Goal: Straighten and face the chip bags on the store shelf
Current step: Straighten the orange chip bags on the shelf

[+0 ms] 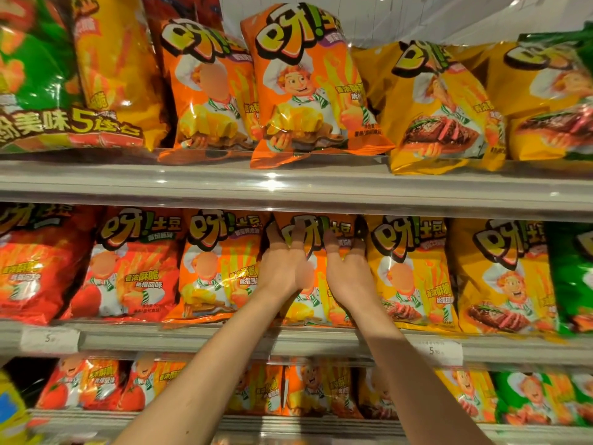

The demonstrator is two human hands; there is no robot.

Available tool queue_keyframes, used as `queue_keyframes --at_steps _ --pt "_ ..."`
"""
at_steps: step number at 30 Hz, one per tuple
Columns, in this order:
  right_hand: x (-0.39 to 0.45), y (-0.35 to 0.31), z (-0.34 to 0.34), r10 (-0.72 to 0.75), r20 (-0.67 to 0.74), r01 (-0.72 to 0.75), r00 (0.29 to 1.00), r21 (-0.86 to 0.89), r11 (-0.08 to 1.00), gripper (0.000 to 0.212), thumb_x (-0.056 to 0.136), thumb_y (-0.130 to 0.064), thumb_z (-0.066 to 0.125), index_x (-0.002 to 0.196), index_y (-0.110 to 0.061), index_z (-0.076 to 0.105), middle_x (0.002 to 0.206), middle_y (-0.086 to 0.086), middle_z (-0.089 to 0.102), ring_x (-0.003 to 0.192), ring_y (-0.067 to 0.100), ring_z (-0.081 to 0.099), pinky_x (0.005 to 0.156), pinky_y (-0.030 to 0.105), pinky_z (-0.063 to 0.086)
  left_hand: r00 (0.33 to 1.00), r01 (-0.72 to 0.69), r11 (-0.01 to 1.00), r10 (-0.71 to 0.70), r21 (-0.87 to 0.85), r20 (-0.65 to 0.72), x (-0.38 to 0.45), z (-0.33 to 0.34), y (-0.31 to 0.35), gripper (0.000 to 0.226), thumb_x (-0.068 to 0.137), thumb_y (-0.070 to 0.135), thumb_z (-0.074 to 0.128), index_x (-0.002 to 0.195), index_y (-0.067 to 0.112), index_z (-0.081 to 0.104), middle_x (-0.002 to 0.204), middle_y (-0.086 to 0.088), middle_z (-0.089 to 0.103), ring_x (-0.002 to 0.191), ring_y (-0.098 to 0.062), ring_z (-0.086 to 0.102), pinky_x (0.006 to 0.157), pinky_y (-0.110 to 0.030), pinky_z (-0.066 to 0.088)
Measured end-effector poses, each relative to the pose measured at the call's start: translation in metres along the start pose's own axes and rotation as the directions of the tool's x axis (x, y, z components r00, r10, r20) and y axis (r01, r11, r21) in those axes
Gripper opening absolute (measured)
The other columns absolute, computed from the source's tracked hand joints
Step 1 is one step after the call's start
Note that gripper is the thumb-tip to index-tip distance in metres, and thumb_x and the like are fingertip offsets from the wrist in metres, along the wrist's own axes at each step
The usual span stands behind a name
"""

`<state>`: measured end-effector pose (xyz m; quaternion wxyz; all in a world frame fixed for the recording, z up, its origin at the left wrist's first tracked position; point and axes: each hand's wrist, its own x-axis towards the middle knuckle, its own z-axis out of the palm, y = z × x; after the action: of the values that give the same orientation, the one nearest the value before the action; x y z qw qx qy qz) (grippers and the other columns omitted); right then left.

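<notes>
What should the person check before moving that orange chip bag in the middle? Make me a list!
1. Both hands on the bag: ok. The left hand and right hand lie on the front of the orange chip bag on the middle shelf.
2. Firm hold: cannot tell. The fingers lie spread over the bag's top; no pinch shows.
3. Front facing out: ok, its logo shows between the hands.
4. Neighbours clear: not ok. The orange bag to the left and the yellow steak bag press close on either side.
5. Shelf above tidy: not ok. One upper orange bag hangs over the shelf lip.
</notes>
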<state>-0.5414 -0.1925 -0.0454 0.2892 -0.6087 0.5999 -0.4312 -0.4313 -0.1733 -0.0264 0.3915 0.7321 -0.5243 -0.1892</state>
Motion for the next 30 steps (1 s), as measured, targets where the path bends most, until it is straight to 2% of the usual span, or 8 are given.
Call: queue_keyframes --at_steps 3,7,11,15,21,25,27,30 --pt "-0.002 0.000 0.003 0.000 -0.057 -0.001 0.998 -0.017 1.000 0.070 0.100 -0.060 0.035 0.149 -0.012 0.025 0.132 0.023 0.058 0.118 0.043 0.054 0.090 0.040 0.041 0.999 -0.035 0.999 0.035 -0.025 -0.017 0.001 0.003 -0.003 0.074 0.099 0.022 0.047 0.158 0.031 0.004 0.163 -0.023 -0.006 0.138 -0.049 0.034 0.110 -0.044 0.037" --pt "-0.004 0.000 -0.001 -0.028 -0.024 0.028 0.999 0.014 1.000 0.066 0.102 -0.054 0.035 0.154 -0.016 0.017 0.140 0.020 0.054 0.124 0.041 0.052 0.090 0.036 0.039 0.983 -0.176 0.967 0.162 -0.185 -0.086 -0.002 0.007 -0.018 0.054 0.104 0.040 0.036 0.154 0.023 0.023 0.143 -0.019 0.046 0.124 -0.040 0.050 0.100 -0.042 0.045" --pt "-0.012 0.005 -0.007 -0.263 -0.020 0.264 0.965 0.024 0.964 0.054 0.105 -0.041 0.035 0.156 -0.029 0.018 0.156 0.008 0.037 0.140 0.031 0.037 0.108 0.037 0.033 0.951 -0.288 0.941 0.259 -0.178 -0.166 0.000 0.013 -0.023 0.048 0.106 0.035 0.035 0.153 0.029 0.028 0.145 -0.017 0.044 0.132 -0.035 0.043 0.104 -0.037 0.035" --pt "-0.009 0.017 -0.004 -0.448 0.085 0.448 0.890 -0.345 0.825 0.045 0.105 -0.028 0.024 0.134 -0.012 0.054 0.151 0.016 0.043 0.141 0.040 0.033 0.111 0.046 0.034 0.938 -0.314 0.937 0.281 -0.153 -0.203 0.008 0.019 -0.026 0.047 0.106 0.032 0.036 0.152 0.027 0.033 0.148 -0.017 0.043 0.137 -0.037 0.036 0.114 -0.044 0.029" --pt "0.001 0.022 0.011 -0.475 0.109 0.451 0.873 -0.547 0.705 0.047 0.091 -0.009 0.028 0.119 0.004 0.063 0.140 0.036 0.049 0.122 0.064 0.046 0.095 0.067 0.047 0.946 -0.305 0.945 0.285 -0.118 -0.157 0.012 0.018 -0.026 0.050 0.107 0.032 0.032 0.155 0.024 0.027 0.155 -0.016 0.036 0.145 -0.035 0.026 0.119 -0.044 0.021" --pt "-0.006 0.017 0.006 -0.426 0.112 0.436 0.898 -0.364 0.823 0.046 0.097 -0.011 0.027 0.127 0.002 0.059 0.150 0.031 0.039 0.136 0.057 0.035 0.104 0.062 0.042 0.949 -0.308 0.946 0.297 -0.104 -0.108 0.007 0.010 -0.024 0.053 0.106 0.035 0.032 0.157 0.028 0.020 0.157 -0.015 0.034 0.147 -0.035 0.021 0.119 -0.045 0.022" --pt "-0.013 0.012 -0.005 -0.371 0.023 0.367 0.928 -0.217 0.905 0.045 0.107 -0.027 0.031 0.147 -0.012 0.043 0.163 0.013 0.024 0.150 0.034 0.019 0.121 0.045 0.023 0.944 -0.328 0.941 0.323 -0.084 -0.069 0.005 0.005 -0.027 0.057 0.104 0.039 0.036 0.157 0.030 0.018 0.153 -0.019 0.038 0.145 -0.038 0.027 0.115 -0.048 0.030" --pt "-0.025 0.010 -0.017 -0.295 0.014 0.295 0.956 -0.047 0.954 0.063 0.102 -0.045 0.044 0.157 -0.024 0.023 0.164 -0.002 0.021 0.151 0.015 0.018 0.120 0.032 0.019 0.930 -0.368 0.929 0.367 -0.029 -0.023 -0.009 -0.010 -0.036 0.059 0.099 0.048 0.044 0.152 0.029 0.028 0.149 -0.021 0.041 0.139 -0.035 0.038 0.112 -0.044 0.038"
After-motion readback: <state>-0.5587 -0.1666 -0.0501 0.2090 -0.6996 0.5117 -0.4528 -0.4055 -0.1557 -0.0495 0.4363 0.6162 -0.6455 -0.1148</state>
